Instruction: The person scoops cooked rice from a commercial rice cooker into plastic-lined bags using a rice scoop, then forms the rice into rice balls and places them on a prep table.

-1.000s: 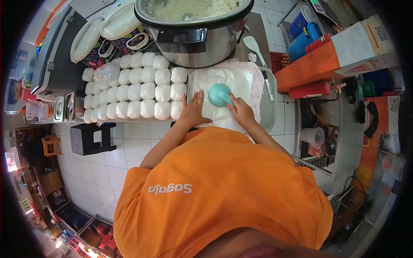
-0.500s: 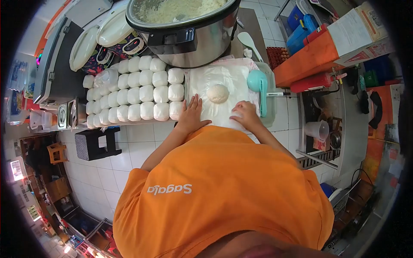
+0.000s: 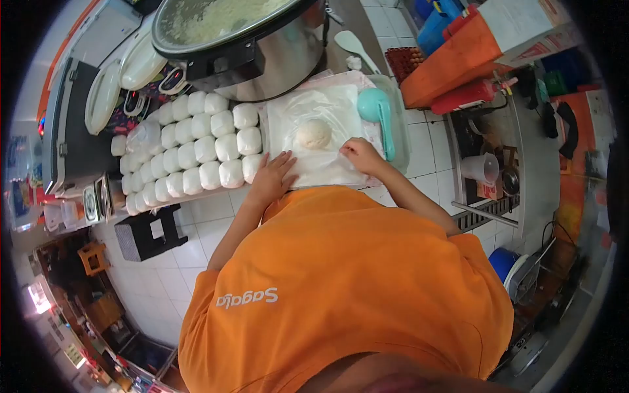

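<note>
Fingers (image 3: pixel 283 160) flat on left hand (image 3: pixel 270 177), right hand (image 3: pixel 360 155) gripping plastic sheet (image 3: pixel 325 108); tiled floor (image 3: pixel 196 211) below.

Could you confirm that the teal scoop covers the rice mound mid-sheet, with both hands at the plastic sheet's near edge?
Not quite: in the head view the teal scoop lies by the right edge of the plastic sheet, apart from the bare rice mound. The left hand and right hand are at the near edge.
</note>
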Action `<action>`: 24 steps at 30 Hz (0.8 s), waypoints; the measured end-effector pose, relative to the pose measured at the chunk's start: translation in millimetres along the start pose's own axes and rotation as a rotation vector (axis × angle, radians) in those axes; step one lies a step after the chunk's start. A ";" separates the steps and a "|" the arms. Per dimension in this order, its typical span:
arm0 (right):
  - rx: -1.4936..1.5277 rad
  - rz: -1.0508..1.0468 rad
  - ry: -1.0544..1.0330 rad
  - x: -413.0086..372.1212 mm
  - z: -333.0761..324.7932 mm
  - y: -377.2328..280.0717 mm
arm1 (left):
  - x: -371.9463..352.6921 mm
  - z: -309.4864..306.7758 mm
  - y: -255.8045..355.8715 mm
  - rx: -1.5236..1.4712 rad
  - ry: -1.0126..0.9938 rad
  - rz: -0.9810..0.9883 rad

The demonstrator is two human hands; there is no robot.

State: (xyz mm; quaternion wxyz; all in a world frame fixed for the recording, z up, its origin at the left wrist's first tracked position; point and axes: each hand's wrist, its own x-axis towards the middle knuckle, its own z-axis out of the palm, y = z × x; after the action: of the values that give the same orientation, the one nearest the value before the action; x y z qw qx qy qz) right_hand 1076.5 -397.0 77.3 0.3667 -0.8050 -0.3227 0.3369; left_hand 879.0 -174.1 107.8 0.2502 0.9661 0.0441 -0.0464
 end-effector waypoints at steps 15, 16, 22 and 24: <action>0.170 0.104 0.103 56.6 -40.3 -12.4 | 95.3 -14.1 -23.8 -0.499 0.494 -0.417; 0.124 0.166 0.038 58.2 -36.7 -9.3 | 97.6 -9.1 -26.3 -0.358 0.352 -0.403; -0.167 0.118 0.016 34.3 -14.3 -16.1 | 62.6 -1.2 -17.2 -0.230 0.037 -0.396; -0.355 0.118 0.041 29.5 -13.8 -30.2 | 55.3 -5.5 -11.1 -0.213 0.054 -0.404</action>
State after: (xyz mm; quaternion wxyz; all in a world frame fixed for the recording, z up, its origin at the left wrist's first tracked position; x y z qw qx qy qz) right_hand 1095.7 -363.8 99.7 0.2048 -0.8813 -0.3218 0.2791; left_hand 933.1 -158.3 101.1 0.3353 0.9066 0.2480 -0.0648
